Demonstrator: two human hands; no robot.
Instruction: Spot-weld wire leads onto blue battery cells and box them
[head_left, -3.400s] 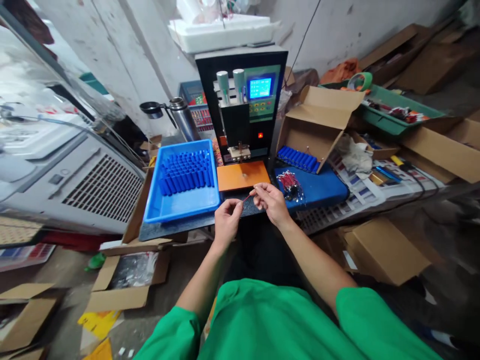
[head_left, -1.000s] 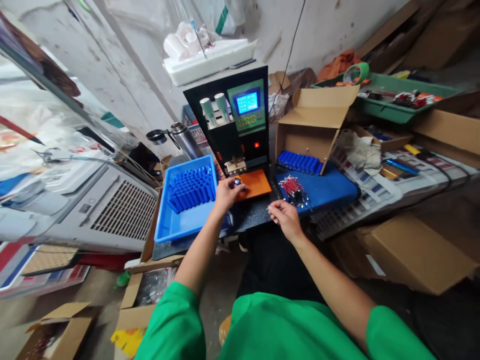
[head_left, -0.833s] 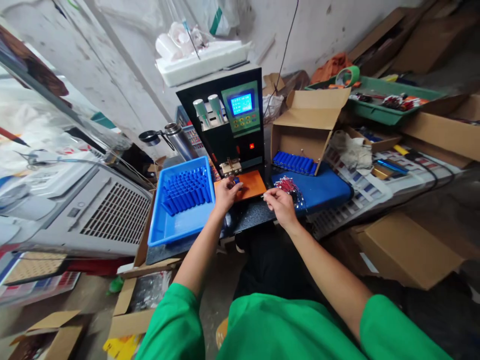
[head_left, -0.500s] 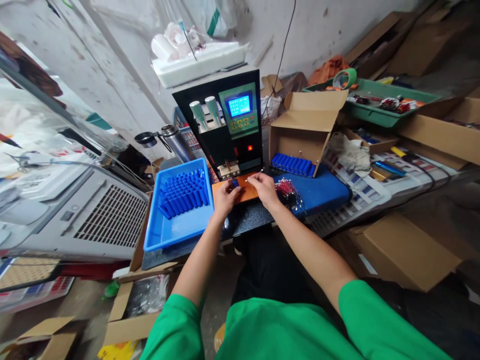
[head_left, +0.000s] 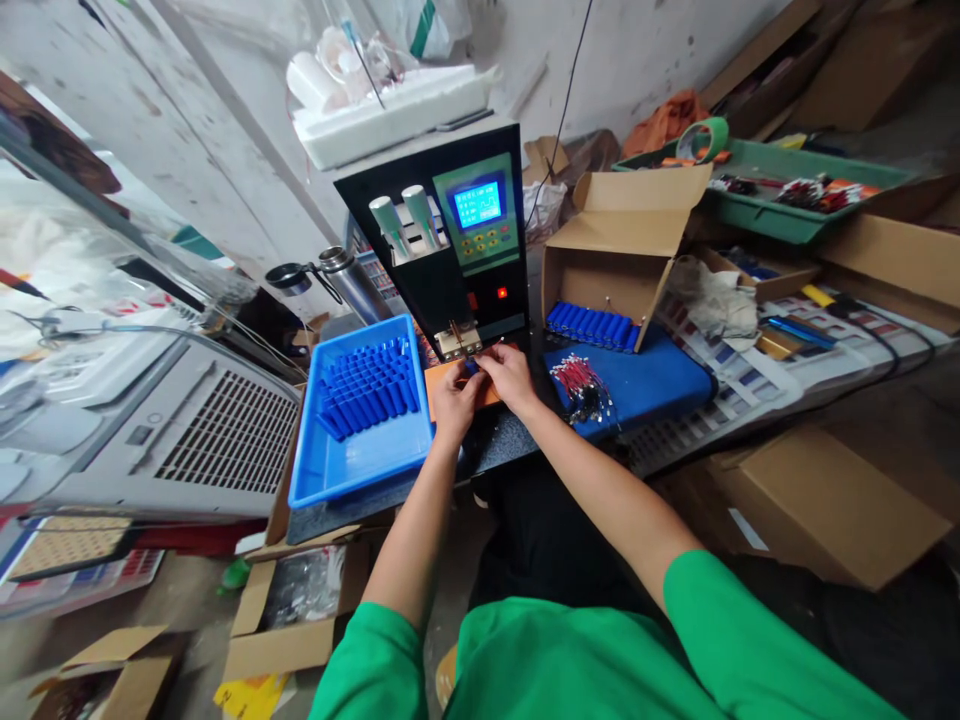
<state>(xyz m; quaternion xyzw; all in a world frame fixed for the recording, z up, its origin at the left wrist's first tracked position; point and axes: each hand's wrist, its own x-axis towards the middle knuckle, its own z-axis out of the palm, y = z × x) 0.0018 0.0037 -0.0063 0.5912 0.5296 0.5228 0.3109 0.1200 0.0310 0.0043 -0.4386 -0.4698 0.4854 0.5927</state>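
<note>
In front of the black spot welder (head_left: 491, 290), my left hand (head_left: 454, 400) is closed around a blue cylindrical battery cell (head_left: 471, 367), mostly hidden by the fingers. My right hand (head_left: 511, 380) meets it from the right, its fingers pinched on a thin wire lead (head_left: 501, 343) of which only a light tip shows. Both hands are over an orange board (head_left: 441, 385), just below the welder's electrodes (head_left: 456, 337). Whether the wire touches the cell I cannot tell. A bundle of red and black wire leads (head_left: 581, 385) lies right of my right hand.
Left of my hands, a blue tray (head_left: 352, 475) holds many blue cells. An open cardboard box (head_left: 615, 270) with a row of blue cells stands on the right. A steel flask (head_left: 356, 285) is behind the tray; a green tray (head_left: 795, 220) sits at the far right.
My right hand has moved left with the wire lead, closing the gap to my left hand and the cell. My left hand stays near the same spot; the view has shifted slightly.
</note>
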